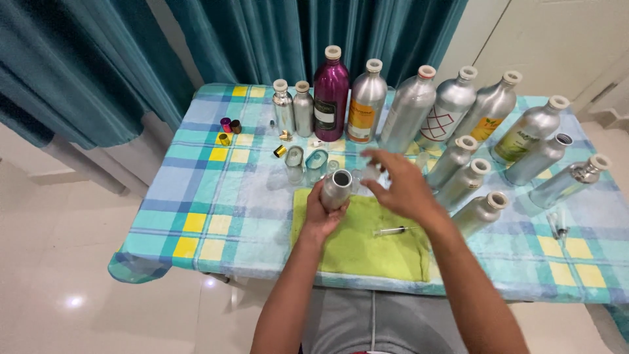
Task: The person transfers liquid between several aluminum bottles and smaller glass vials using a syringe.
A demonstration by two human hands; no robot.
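Teal curtains (262,33), glossy white floor (59,275)

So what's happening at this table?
A person stands at a checked-cloth table. The left hand grips an open silver bottle over a green towel. The right hand is raised beside it, fingers blurred. A syringe lies on the towel; more metal bottles stand behind.
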